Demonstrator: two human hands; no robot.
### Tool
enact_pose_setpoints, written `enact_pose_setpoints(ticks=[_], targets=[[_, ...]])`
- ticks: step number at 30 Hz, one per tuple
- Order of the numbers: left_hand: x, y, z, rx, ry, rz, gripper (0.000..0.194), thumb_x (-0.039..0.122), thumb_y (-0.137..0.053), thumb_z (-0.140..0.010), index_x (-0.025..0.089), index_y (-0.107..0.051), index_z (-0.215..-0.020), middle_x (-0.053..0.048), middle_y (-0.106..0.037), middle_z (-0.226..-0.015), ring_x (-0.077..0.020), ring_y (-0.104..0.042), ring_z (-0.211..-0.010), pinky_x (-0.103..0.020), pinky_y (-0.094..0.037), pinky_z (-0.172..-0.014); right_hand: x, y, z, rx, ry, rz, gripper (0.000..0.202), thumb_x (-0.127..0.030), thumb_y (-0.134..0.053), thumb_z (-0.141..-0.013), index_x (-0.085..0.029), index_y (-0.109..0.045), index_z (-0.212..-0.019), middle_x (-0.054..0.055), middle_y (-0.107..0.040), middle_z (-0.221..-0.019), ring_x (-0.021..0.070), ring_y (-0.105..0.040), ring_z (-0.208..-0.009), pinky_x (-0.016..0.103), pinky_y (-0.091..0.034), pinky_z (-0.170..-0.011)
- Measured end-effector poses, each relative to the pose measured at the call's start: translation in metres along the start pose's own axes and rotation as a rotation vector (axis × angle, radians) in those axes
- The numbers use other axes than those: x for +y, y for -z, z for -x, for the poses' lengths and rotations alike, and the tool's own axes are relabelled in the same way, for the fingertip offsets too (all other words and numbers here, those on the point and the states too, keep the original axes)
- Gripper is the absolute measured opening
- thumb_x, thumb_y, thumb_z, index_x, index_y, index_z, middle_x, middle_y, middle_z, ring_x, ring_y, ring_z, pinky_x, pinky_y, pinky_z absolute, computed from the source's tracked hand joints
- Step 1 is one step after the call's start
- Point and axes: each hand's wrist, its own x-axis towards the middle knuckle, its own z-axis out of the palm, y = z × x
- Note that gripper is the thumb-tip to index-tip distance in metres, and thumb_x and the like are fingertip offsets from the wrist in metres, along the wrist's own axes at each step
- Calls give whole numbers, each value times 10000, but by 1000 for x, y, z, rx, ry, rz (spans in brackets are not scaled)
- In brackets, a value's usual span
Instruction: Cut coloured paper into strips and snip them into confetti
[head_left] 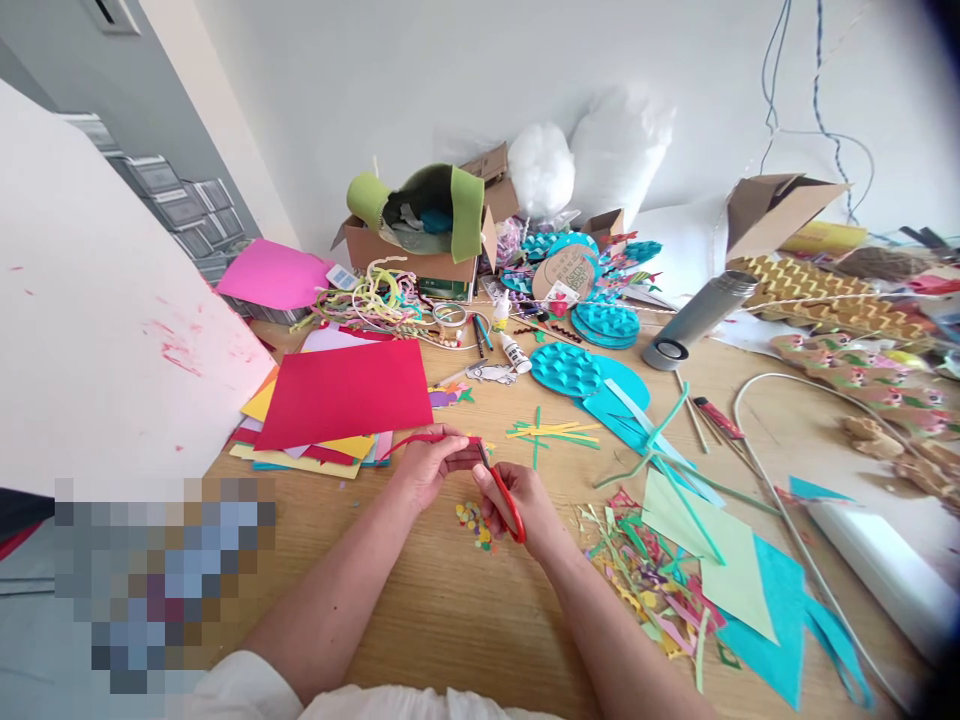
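Between the fingers of my left hand point(435, 462) is a narrow red paper strip point(409, 440), its loose end trailing to the left. My right hand point(525, 500) grips red-handled scissors point(514, 512). The scissor blades reach up to the strip's end beside my left fingertips; whether they are parted there I cannot make out. Small coloured paper bits point(472, 522) lie on the table just below my hands. Beyond them are thin yellow and green paper strips point(553, 432), crossing one another.
A stack of coloured sheets topped by red paper point(349, 395) lies to the left. Paper scraps point(652, 580) are heaped by my right forearm, near pale green paper point(712, 550). A grey flask point(705, 315), glue bottles point(516, 352) and an overfull cardboard box point(412, 270) stand or lie farther back.
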Motion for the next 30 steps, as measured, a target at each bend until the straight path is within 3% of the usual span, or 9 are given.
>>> enact_pose_setpoints(ticks=[30], targets=[[0, 1, 0, -21, 1, -4, 148, 170, -729, -578, 144, -604, -652, -75, -721, -723, -231, -688, -696, -406, -525, -774, 5, 0, -1, 8, -19, -4, 429, -546, -652, -703, -186, -437, -615, -45, -535, -390, 80, -463, -265, 135, -270, -238]])
